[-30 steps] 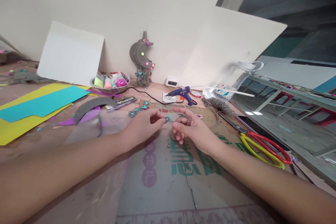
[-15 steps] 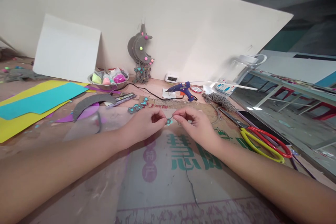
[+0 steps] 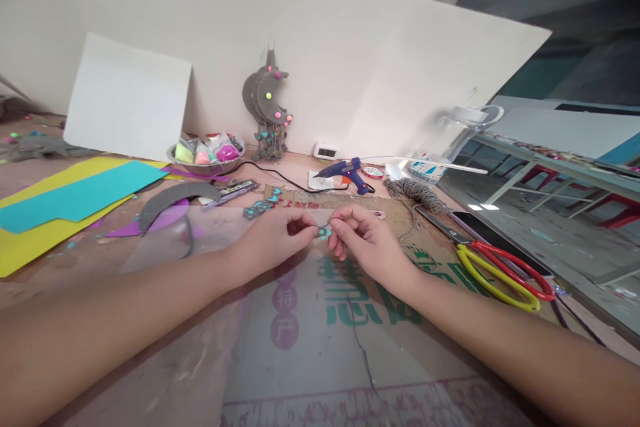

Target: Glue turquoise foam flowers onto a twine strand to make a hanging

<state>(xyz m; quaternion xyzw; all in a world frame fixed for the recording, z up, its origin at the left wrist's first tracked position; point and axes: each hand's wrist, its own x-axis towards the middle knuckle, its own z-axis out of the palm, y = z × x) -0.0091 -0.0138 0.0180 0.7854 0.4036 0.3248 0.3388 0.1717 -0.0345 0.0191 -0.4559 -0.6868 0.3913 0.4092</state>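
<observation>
Between my hands is a small grey-and-turquoise craft piece (image 3: 323, 232), held just above the cardboard (image 3: 300, 373). My left hand (image 3: 280, 237) pinches its left side between thumb and forefinger. The fingertips of my right hand (image 3: 363, 237) are closed on its right side; the exact grip is partly hidden. Similar grey-and-turquoise pieces (image 3: 260, 207) lie just beyond my left hand. A loose dark grey strand (image 3: 364, 353) rests on the cardboard below my right hand.
Beyond my hands are a blue glue gun (image 3: 345, 170), a bowl of coloured bags (image 3: 205, 165) and a decorated grey moon (image 3: 260, 97). To the right lie grey yarn (image 3: 415, 193), scissors (image 3: 500, 273) and a phone (image 3: 495, 240). Coloured sheets (image 3: 85, 197) are at left.
My right fingers have shifted slightly closer onto the small piece, and its lower fingers have curled into view beneath. My left hand stays nearly still.
</observation>
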